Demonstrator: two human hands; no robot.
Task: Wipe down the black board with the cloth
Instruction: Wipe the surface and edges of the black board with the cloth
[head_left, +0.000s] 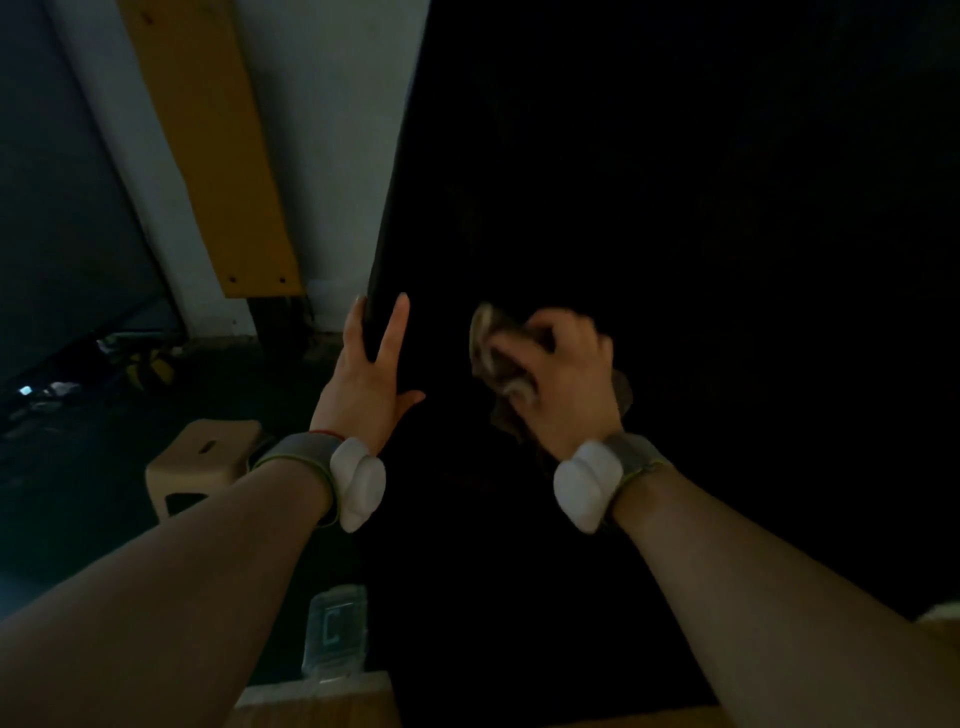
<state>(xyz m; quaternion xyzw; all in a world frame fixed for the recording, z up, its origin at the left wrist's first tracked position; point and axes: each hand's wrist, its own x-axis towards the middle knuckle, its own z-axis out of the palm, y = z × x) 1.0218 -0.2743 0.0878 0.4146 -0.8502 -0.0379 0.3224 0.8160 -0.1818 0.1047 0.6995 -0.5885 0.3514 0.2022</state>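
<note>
– At right of centre, what is done by the right hand (561, 374)?

– A crumpled cloth (493, 343) is gripped in it, with fingers curled round the bunched fabric. The cloth is pressed against the face of the black board (675, 208). Both hand and cloth are slightly blurred, so a wiping stroke is judged to be under way.

– And the left hand (371, 374), just beside it?

– It is held open, fingers straight, at the board's left edge. One finger is laid on the front face, another is seen past the edge, and the thumb is pointed across the board. The board is judged to be steadied by it. A white device (358, 488) on a grey band is worn on each wrist.

– How much of the wiping can be called done?

– Little can be told. The cloth is placed low on the board, near its left edge, and the wide stretch above and to the right is not touched by it. No dust, streaks or damp marks can be made out in the dim light, so wiped and unwiped parts cannot be separated. Most of the surface is best assumed to be left.

– How is the board described?

– It is shown upright, flat and matt black, almost featureless, and the right half of the view is filled by it. Beyond its left edge, a leaning yellow plank (218, 156) and a beige stool (208, 457) are seen.
</note>
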